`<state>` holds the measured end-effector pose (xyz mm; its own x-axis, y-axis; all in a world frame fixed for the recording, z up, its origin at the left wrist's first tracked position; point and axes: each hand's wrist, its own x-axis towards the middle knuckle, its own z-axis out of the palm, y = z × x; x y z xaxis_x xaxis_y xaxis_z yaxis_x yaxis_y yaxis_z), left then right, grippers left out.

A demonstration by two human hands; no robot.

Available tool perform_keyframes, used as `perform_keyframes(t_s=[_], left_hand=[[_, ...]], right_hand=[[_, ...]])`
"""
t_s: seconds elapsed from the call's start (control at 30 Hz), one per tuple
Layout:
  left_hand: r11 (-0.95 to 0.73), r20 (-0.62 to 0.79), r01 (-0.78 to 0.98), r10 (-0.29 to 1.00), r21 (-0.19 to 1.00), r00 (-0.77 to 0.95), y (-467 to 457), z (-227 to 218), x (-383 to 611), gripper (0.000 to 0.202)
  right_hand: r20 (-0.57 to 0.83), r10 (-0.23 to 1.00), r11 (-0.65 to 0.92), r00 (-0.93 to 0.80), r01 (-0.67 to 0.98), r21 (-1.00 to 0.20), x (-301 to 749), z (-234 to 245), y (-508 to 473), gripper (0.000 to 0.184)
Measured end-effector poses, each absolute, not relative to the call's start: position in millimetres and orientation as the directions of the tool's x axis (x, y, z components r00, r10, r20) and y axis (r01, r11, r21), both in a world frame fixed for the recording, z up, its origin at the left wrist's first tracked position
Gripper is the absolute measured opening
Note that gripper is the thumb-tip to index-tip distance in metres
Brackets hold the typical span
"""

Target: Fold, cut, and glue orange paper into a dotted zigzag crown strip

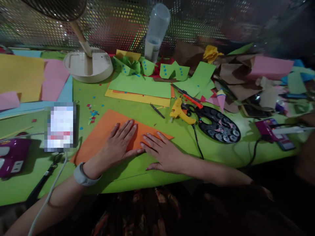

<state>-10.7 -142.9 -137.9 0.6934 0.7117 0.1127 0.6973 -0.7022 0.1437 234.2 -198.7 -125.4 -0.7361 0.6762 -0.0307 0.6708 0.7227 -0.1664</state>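
An orange sheet of paper (98,134) lies on the green table in front of me, tapering toward a point on its right. My left hand (119,139) rests flat on the middle of it, fingers spread. Beside it, my right hand (163,150) lies palm down, with its fingers over the sheet's right part and its thumb stretched out nearer the table edge. The two hands almost meet at the left thumb. Neither holds anything. Past the right hand are a yellow glue gun (179,111) and a black palette (219,124) with round wells.
A phone (61,127) and a purple power strip (14,157) with a white cable stand at left. Behind are a fan base (88,65), stacked green paper (140,85), an upturned bottle (157,32) and crumpled brown paper (233,72). Tweezers (157,110) lie beyond the hands.
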Motion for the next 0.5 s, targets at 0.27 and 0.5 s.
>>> perform_keyframes(t_s=[0.27,0.5], left_hand=[[-0.703,0.136,0.699,0.711,0.13,0.689,-140.7,-134.1,-11.6,0.088],[-0.691,0.126,0.709,0.723,0.139,0.679,-139.1,-134.4,-12.0,0.088]], right_hand=[[0.012,0.667,0.735,-0.745,0.656,-0.171,236.1,-129.1,-192.1,0.085],[0.014,0.664,0.737,-0.747,0.652,-0.179,235.4,-130.7,-192.0,0.088]])
